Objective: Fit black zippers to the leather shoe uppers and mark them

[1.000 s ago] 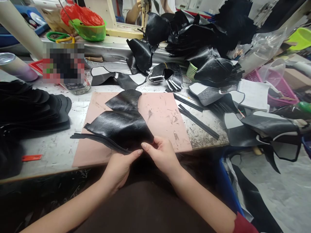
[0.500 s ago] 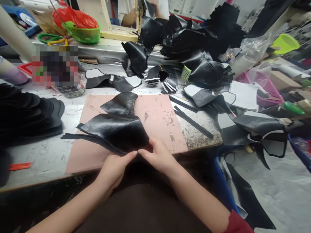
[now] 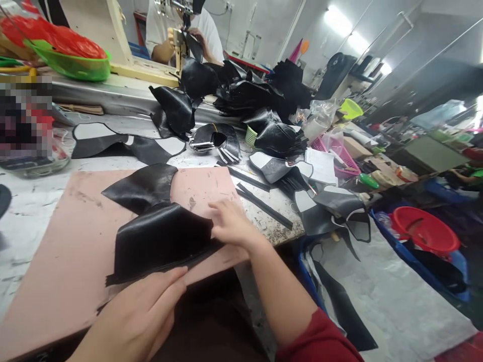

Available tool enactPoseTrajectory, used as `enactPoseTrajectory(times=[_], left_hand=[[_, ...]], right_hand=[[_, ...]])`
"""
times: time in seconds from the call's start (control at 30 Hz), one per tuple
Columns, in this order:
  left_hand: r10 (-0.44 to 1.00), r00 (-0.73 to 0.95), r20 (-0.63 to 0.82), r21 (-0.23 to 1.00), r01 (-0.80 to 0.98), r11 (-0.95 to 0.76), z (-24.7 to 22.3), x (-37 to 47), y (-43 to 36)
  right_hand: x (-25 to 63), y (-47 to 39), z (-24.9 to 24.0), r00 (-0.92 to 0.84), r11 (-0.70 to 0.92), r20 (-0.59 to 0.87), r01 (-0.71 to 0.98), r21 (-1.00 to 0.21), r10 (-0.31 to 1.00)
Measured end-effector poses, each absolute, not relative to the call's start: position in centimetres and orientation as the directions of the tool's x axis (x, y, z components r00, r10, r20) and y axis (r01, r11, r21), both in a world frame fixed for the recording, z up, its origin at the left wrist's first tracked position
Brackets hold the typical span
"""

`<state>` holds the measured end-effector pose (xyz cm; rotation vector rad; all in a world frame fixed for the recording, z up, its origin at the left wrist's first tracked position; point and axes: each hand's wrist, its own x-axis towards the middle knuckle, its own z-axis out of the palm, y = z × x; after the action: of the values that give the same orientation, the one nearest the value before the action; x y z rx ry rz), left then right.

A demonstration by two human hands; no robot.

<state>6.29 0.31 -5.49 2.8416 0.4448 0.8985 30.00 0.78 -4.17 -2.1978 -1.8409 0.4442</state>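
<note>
A black leather piece [image 3: 162, 236] with a dark zipper strip [image 3: 166, 269] along its near edge lies on a pink board [image 3: 64, 241]. It joins a second curved black leather panel [image 3: 141, 188] behind it. My left hand [image 3: 139, 311] stretches its fingers flat along the zipper edge, apparently pressing there. At the piece's right corner is my right hand [image 3: 234, 226], fingers extended and partly spread, the lower ones touching the leather edge. What lies under the left palm is hidden.
Loose zipper strips [image 3: 264, 206] lie right of the board. Grey-and-white cut pieces [image 3: 128, 143] and a black leather pile [image 3: 256, 95] stand behind. Across the table, a person's hand [image 3: 198, 40] works at a sewing machine [image 3: 181, 40]. A blue-rimmed bin [image 3: 304, 266] sits at lower right.
My view has swung right. Both hands were pinching the near edge together; now they are apart, the left flat on the zipper edge, the right at the right corner. The leather lies flatter.
</note>
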Motion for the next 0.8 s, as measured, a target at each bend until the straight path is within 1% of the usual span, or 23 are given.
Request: enactPoseTrajectory(times=[0.07,0.13,0.23,0.3,0.4,0.5,0.57,0.63,0.67,0.7,0.73,0.77,0.8], left_hand=[[0.275,0.783,0.558,0.144,0.234,-0.961,-5.5,6.2,0.6],[0.24,0.813,0.53,0.093,0.226,-0.97,-5.6,6.0,0.6],[0.267,0.821,0.504,0.067,0.271,-0.96,-5.4,5.7,0.3],[0.28,0.827,0.488,0.042,0.298,-0.954,-5.1,5.6,0.2],[0.23,0.879,0.417,-0.027,0.265,-0.964,-4.6,5.7,0.2],[0.271,0.88,0.39,-0.016,0.301,-0.954,-4.8,6.3,0.1],[0.301,0.867,0.397,0.007,0.325,-0.946,-5.2,6.9,-0.1],[0.298,0.874,0.384,0.022,0.314,-0.949,-5.6,7.4,-0.2],[0.297,0.88,0.37,0.027,0.309,-0.951,-5.8,7.6,-0.3],[0.298,0.886,0.355,0.029,0.308,-0.951,-5.9,7.8,-0.3],[0.296,0.894,0.337,0.027,0.305,-0.952,-6.1,7.9,-0.3],[0.294,0.901,0.32,0.023,0.303,-0.953,-6.1,8.0,-0.3],[0.293,0.905,0.307,0.019,0.302,-0.953,-6.2,8.1,-0.3]], right_hand=[[33.4,2.9,-4.1,0.271,-0.28,-0.073,0.906,-0.316,0.96],[37.1,5.4,-4.2,0.403,-0.403,-0.051,0.884,-0.236,0.914],[41.6,8.7,-5.1,0.498,-0.501,-0.051,0.858,-0.112,0.866],[43.3,10.1,-5.9,0.501,-0.504,-0.068,0.862,-0.047,0.863],[44.7,11.3,-6.2,0.464,-0.464,-0.072,0.886,0.009,0.883],[45.0,11.1,-5.2,0.444,-0.443,-0.037,0.896,0.025,0.895],[44.2,9.8,-4.1,0.458,-0.459,0.029,0.888,0.034,0.888],[42.1,7.2,-3.2,0.455,-0.454,0.171,0.89,-0.046,0.874],[40.4,5.6,-3.0,0.433,-0.397,0.295,0.901,-0.177,0.852],[38.4,3.7,-2.9,0.411,-0.284,0.398,0.896,-0.341,0.82],[36.3,1.8,-3.1,0.388,-0.142,0.451,0.861,-0.488,0.804],[34.0,-0.1,-3.4,0.335,0.012,0.461,0.798,-0.602,0.822],[31.8,-1.9,-3.8,0.274,0.133,0.45,0.716,-0.686,0.85]])
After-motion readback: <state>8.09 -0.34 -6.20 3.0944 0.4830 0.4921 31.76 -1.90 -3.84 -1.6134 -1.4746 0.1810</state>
